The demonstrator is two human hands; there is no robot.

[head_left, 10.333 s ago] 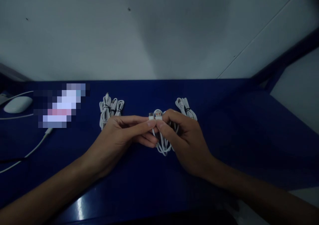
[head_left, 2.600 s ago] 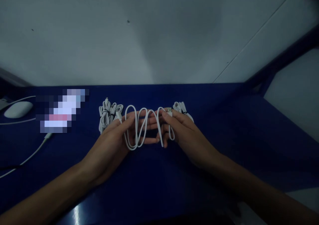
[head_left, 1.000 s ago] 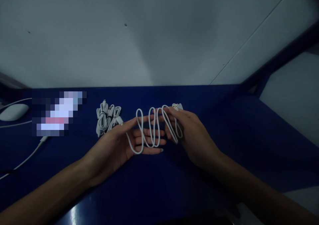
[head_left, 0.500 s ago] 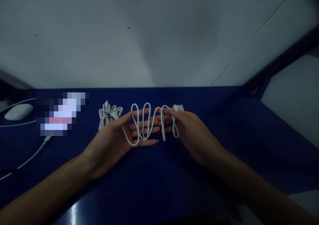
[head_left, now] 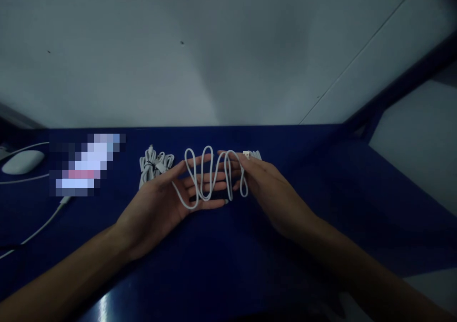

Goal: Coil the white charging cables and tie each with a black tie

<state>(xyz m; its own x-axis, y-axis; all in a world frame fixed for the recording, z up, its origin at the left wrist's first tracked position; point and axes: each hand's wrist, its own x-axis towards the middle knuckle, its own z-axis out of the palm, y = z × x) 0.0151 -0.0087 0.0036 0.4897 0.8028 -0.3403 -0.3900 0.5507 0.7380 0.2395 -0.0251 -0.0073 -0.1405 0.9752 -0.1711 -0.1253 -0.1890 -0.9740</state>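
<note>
A white cable (head_left: 205, 179) hangs in several loops between my hands above the blue table (head_left: 221, 246). My left hand (head_left: 167, 200) lies palm up with fingers stretched out, the loops draped over them and one end by the thumb. My right hand (head_left: 267, 189) pinches the cable's other end, near its plug (head_left: 246, 155), between thumb and fingertips. A tied bundle of white cables (head_left: 154, 166) lies just beyond my left hand. Another white bundle (head_left: 255, 154) shows partly behind my right hand.
A white mouse (head_left: 22, 161) and a thin white cord (head_left: 39, 224) lie at the far left. A blurred patch (head_left: 85, 166) sits beside them. A grey wall (head_left: 214, 51) rises behind the table. The table's right edge (head_left: 421, 189) drops away.
Since ten seconds ago the gathered cable has been spread into loops across my left fingers. In the last second the hands and loops shifted slightly left and closer together.
</note>
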